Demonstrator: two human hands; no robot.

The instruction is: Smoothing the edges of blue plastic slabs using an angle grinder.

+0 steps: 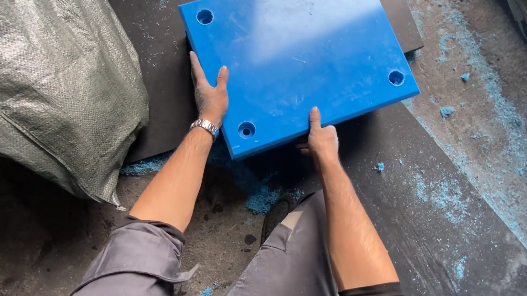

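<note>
Both hands clamp the blue slab just ahead: left hand on its left edge, right hand on the near edge.

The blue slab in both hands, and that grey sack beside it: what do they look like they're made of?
The blue slab looks like solid plastic: uniform colour, smooth face with a dull sheen, clean countersunk holes, and blue shavings on the floor that match it. The grey sack looks like woven plastic fabric: a fine weave grid, a slight shine and soft creases. Left hand and right hand grip the slab's near edges.
</note>
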